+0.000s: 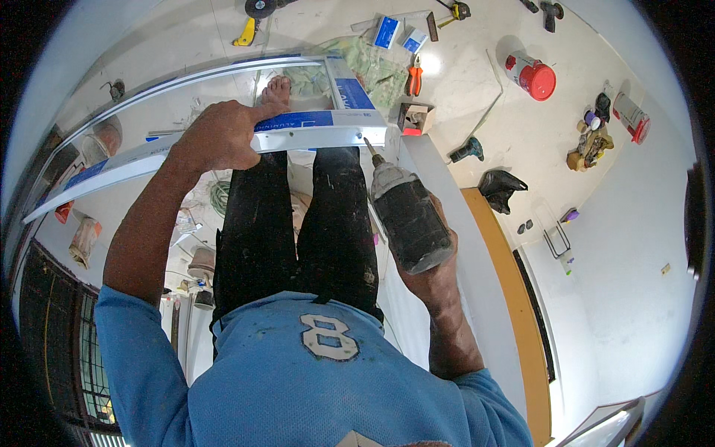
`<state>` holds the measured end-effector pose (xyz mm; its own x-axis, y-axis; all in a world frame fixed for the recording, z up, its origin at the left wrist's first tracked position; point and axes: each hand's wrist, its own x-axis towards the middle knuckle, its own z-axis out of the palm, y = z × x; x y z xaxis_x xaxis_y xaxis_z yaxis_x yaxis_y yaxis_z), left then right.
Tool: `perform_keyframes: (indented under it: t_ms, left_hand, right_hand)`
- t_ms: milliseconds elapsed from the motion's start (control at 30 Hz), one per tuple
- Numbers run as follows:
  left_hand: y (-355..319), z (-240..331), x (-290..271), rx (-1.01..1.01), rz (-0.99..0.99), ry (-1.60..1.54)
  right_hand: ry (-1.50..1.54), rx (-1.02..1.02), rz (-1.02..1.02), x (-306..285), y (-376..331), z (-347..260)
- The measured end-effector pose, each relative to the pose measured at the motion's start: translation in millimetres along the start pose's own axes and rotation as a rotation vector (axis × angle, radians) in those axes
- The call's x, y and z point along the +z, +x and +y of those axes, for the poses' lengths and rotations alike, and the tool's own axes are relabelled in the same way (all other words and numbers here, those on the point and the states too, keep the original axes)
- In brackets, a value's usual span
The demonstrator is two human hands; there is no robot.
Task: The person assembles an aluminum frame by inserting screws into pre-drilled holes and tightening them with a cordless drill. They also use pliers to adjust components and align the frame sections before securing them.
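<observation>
A white aluminium frame with blue-and-white protective film lies across in front of my legs. My left hand is closed over its near rail, left of the corner. My right hand grips a dark, worn power drill, seen from its back end and pointing away from me. The drill bit reaches the rail's near face close to its right end, beside a small dark spot. Whether the tip touches the metal, I cannot tell. My bare foot shows through the frame's opening.
Beyond the frame lie orange-handled pliers, a small open cardboard box and blue-and-white boxes. Farther right are a red-lidded bucket, another drill and a black bag. A tan-edged ledge runs along my right.
</observation>
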<state>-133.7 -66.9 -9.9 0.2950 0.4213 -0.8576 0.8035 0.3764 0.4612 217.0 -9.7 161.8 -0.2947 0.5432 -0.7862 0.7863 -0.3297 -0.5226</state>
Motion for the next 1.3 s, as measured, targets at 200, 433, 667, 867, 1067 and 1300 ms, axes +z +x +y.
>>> perform_keyframes:
  t_ms: [200,433,667,867,1067,1300]
  left_hand:
    - [-1,2,-2,0.021,-0.002,0.008]
    - [-1,6,-1,0.014,0.011,-0.019]
    - [-8,7,1,0.122,0.236,0.064]
    - [0,63,31,0.593,0.731,-0.049]
    - [23,99,22,0.768,0.730,0.218]
    - [36,97,15,0.858,0.702,0.307]
  right_hand:
    - [0.061,-0.066,-0.003,1,6,4]
    - [0.041,0.017,-0.020,5,5,-2]
    - [-0.034,0.008,-0.025,2,2,-4]
    - [-0.048,0.020,0.176,-5,-7,34]
    - [0.298,-0.005,0.415,34,93,163]
    - [0.099,0.047,0.419,143,329,330]
